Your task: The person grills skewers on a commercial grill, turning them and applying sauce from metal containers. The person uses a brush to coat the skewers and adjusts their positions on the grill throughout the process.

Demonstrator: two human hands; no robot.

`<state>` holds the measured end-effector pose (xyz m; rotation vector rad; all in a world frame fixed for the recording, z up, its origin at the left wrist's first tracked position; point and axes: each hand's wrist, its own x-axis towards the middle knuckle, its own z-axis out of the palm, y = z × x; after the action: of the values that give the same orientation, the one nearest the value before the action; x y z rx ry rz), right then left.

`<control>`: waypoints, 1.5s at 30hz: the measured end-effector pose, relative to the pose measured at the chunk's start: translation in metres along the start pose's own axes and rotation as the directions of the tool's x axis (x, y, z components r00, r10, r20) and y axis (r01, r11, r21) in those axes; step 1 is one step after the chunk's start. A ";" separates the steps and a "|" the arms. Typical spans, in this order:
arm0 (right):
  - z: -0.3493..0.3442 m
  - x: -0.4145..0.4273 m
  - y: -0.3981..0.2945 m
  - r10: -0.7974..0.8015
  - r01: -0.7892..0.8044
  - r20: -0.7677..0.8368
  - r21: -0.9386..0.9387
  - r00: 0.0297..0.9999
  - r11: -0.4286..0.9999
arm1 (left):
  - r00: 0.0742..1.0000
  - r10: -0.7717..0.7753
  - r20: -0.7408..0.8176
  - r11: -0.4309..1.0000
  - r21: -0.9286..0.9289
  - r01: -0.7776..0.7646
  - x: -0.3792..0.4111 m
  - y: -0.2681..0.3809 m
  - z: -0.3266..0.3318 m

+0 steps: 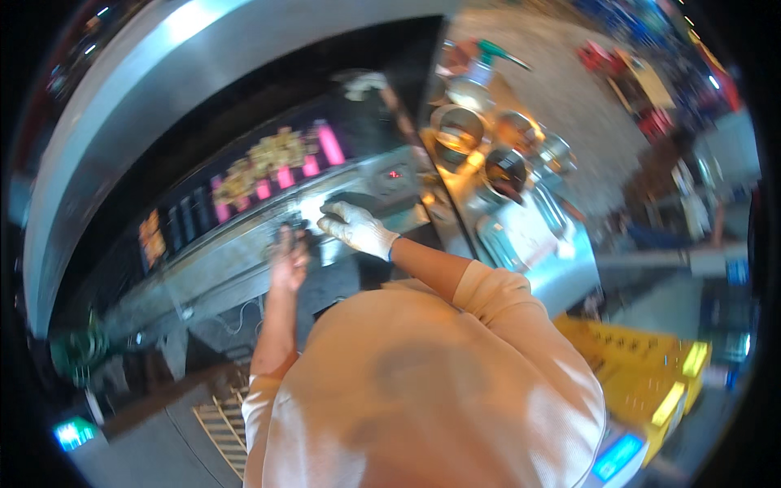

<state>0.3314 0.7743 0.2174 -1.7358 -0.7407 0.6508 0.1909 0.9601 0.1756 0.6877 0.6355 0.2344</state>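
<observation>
My left hand (289, 261), bare and blurred, is raised by the front ledge of a grill (229, 259). Something dark shows at its fingertips, but blur hides whether it is held. A white work glove with dark-stained fingertips covers my right hand (357, 229). Its thumb and fingers are apart over the metal ledge, and nothing shows between them. Beyond both hands, skewered food (277, 152) lies in a row across pink-glowing heating elements (285, 177). A smaller browned portion (151, 238) sits farther left on the grill.
A curved metal hood (116, 116) overhangs the grill. Several metal pots (459, 129) stand on the right, near a lidded tray (518, 232). A control panel (393, 174) shows red digits. Yellow crates (634, 366) are at my right side, a slatted wooden rack (221, 427) at lower left.
</observation>
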 end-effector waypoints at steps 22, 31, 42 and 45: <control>-0.262 -0.118 0.090 0.035 -0.504 -0.924 -0.176 0.381 0.845 | 0.984 0.007 -0.175 0.991 0.134 0.017 -0.011 0.003 -0.007; -0.281 -0.093 0.166 0.210 0.015 -0.959 0.216 0.192 0.976 | 0.999 -0.025 -0.038 0.993 0.112 0.029 -0.006 0.003 -0.019; -0.273 -0.138 0.116 -0.122 -0.288 -0.908 -0.251 0.402 0.924 | 0.999 -0.032 0.006 0.999 0.003 0.032 -0.022 0.017 0.003; -0.264 -0.141 0.076 0.057 -0.239 -0.932 -0.033 0.358 0.970 | 0.998 -0.038 0.042 0.997 -0.065 0.040 -0.020 0.020 0.004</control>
<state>0.4462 0.4870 0.2221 -1.9653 0.2169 -0.3832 0.1774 0.9648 0.2001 0.6143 0.5990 0.2038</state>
